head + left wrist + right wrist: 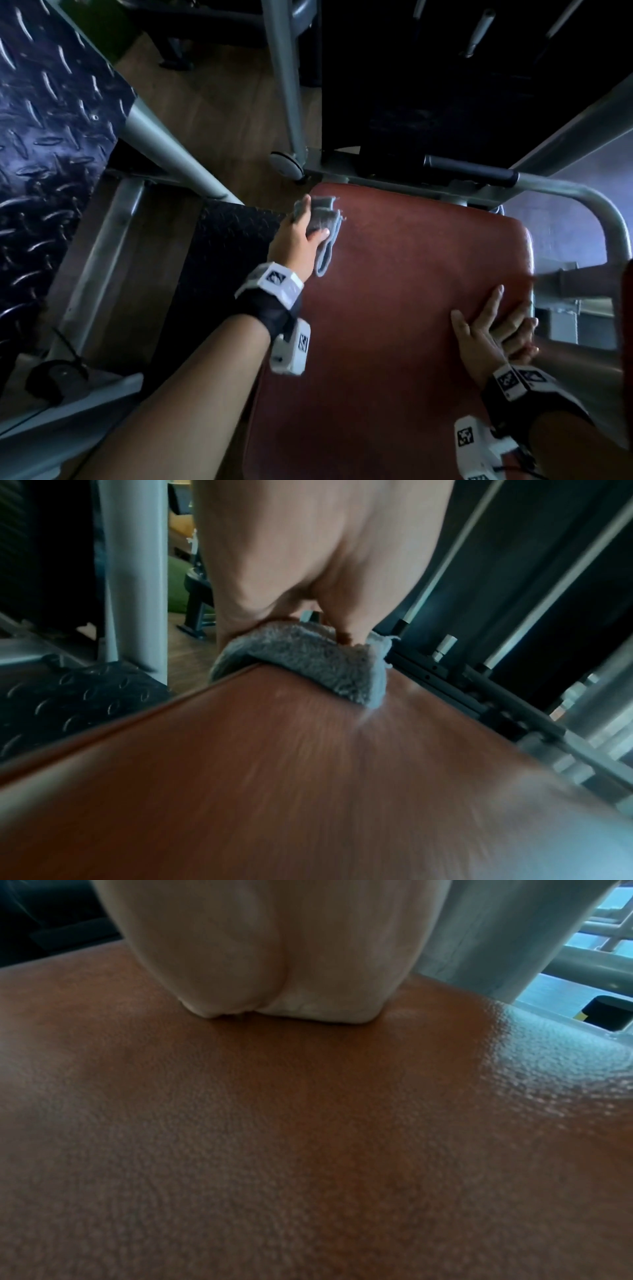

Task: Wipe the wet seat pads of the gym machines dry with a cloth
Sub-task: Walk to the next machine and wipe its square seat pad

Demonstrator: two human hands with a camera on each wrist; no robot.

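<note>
A red-brown seat pad fills the middle of the head view, and its grained surface shines at the right edge. A folded grey cloth lies on the pad's far left corner, overhanging the left edge. My left hand grips the cloth, thumb on top. In the left wrist view the cloth is bunched under my left hand on the pad, blurred by motion. My right hand rests flat on the pad's right edge, some fingers reaching over the side; my right palm presses down.
A grey tube frame with a black grip wraps the pad's far right. A black back pad stands beyond. To the left are a diamond-plate footplate, a black textured step and wooden floor.
</note>
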